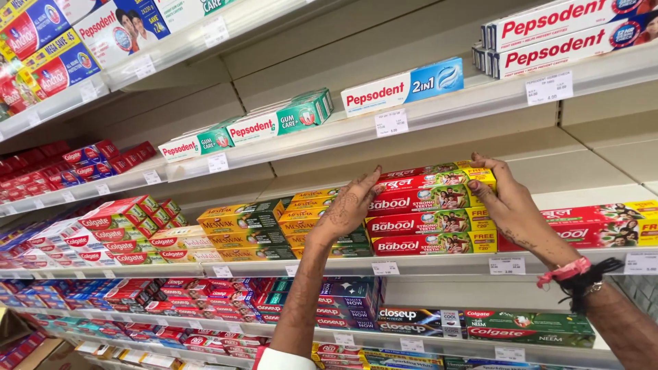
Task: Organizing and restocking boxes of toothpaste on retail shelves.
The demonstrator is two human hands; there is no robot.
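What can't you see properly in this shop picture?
Head view:
- Ends of the red stack: hidden under the left hand and right hand.
- Yellow-green boxes: some hidden behind the left hand.
- Price tags: too small to read.
- Right forearm: cut off by the picture's edge.
- Boxes on the far left shelves: blurred.

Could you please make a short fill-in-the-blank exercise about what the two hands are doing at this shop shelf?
1. Both hands grip a stack of red and ______ toothpaste boxes, the left hand at one end and the right hand at the other.
2. The stack the hands hold is ______ boxes high.
3. The wrist with the pink band belongs to the ______ hand.
4. To the left of the stack lie yellow and ______ boxes.

Missing words: yellow; four; right; green
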